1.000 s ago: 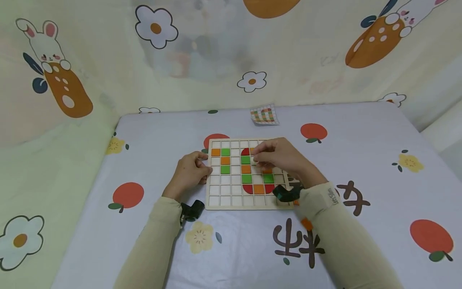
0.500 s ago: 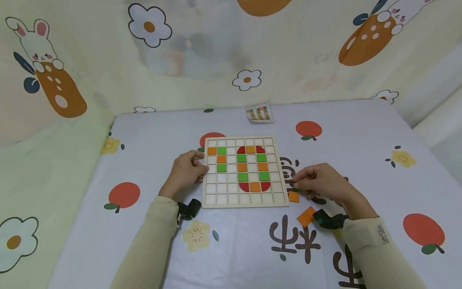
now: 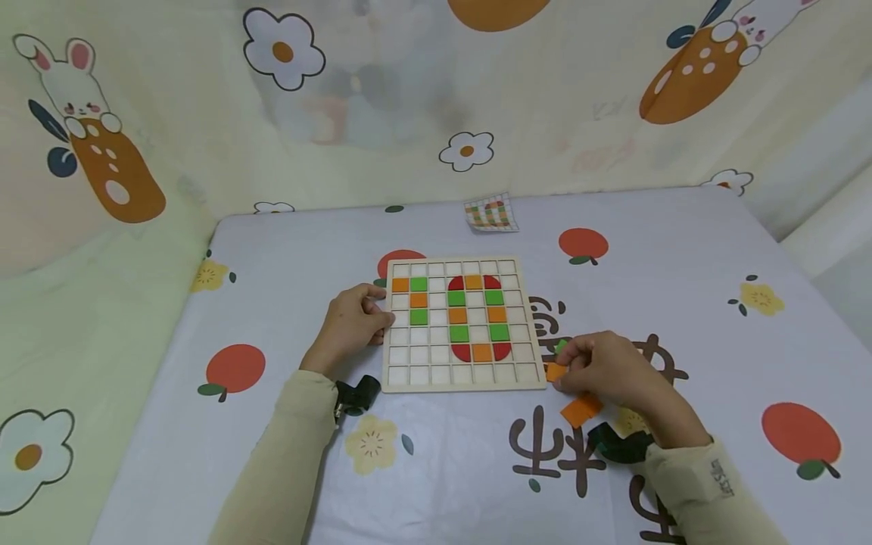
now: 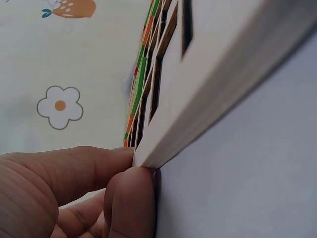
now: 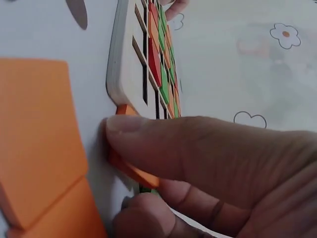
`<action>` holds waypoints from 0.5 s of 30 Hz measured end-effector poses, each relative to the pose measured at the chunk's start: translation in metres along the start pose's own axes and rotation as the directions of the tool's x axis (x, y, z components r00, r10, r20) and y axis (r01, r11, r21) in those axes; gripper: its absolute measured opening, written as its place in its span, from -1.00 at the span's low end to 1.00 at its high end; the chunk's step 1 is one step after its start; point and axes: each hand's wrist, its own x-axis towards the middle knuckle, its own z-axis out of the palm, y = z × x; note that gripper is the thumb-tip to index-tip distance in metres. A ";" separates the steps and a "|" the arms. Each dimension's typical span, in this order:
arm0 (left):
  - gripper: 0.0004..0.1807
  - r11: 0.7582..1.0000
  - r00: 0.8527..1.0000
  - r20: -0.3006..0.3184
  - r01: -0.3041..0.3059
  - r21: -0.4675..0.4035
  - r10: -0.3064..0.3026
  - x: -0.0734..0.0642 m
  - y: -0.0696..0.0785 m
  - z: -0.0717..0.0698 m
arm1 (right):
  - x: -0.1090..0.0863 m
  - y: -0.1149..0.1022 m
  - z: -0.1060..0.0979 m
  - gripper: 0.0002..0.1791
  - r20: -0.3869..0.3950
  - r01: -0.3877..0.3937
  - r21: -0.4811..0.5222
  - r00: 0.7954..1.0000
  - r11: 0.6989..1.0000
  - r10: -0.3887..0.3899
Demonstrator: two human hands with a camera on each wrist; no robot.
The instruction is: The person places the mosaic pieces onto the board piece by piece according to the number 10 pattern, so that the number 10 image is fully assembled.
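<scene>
A wooden grid board [image 3: 409, 375] lies on the table, its recesses partly filled with orange, green and red tiles. My left hand [image 3: 346, 325] pinches the board's left edge; in the left wrist view, thumb and index finger [image 4: 99, 166] meet at its corner. Beside the lower right of the board, my right hand [image 3: 613, 375] has thumb and fingers at an orange square tile [image 3: 555, 372]. In the right wrist view the thumb lies across this orange tile [image 5: 133, 171], with the other fingers curled at its far side. A green tile [image 3: 561, 346] shows just beyond those fingertips.
Overlapping orange tiles [image 3: 580, 410] lie on the cloth below the right hand, large in the right wrist view. A small printed pattern card [image 3: 491, 213] lies at the back of the table. Behind it hangs a patterned curtain [image 3: 381, 98].
My right hand has left the board, moved right and down, and come to the loose orange tile. An orange tile now shows between two red pieces in the upper row. My left hand stays at the edge.
</scene>
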 end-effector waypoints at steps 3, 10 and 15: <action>-0.56 1.000 1.000 0.000 -0.006 -0.005 0.006 0.000 0.000 0.000 | -0.002 -0.001 0.000 -0.77 -0.013 0.009 -0.013 1.000 1.000 -0.009; -0.57 1.000 1.000 -0.005 -0.003 -0.013 0.003 0.002 -0.001 0.001 | -0.003 0.005 -0.007 -0.83 0.025 0.041 0.112 0.999 0.993 -0.044; -0.57 1.000 1.000 -0.011 0.004 -0.008 -0.004 0.002 -0.002 0.002 | 0.001 0.008 -0.010 -0.82 0.067 0.042 0.251 0.996 0.967 -0.061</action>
